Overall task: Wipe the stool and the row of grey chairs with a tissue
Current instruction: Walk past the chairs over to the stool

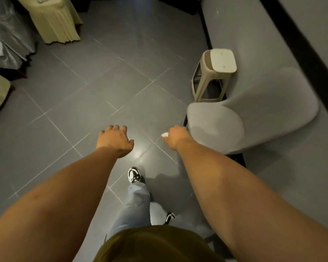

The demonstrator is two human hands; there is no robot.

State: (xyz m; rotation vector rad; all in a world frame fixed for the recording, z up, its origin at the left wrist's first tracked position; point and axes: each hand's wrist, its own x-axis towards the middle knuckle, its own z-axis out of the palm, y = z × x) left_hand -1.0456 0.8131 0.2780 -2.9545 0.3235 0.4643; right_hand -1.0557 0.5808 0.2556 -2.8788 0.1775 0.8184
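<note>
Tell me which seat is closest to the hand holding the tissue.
The grey chair beside the right hand, which grips the tissue. The beige stool stands farther off, beyond that chair.

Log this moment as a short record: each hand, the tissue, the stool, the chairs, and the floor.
left hand: left hand held out over the floor, fingers loosely curled, holding nothing
right hand: right hand grips the tissue, close to the front edge of the nearest seat
tissue: tissue, white, only a small bit shows past the fingers
stool: stool, beige plastic, upright in front of the chairs
chairs: grey chairs in a row along the right wall
floor: floor, grey tiles
</note>
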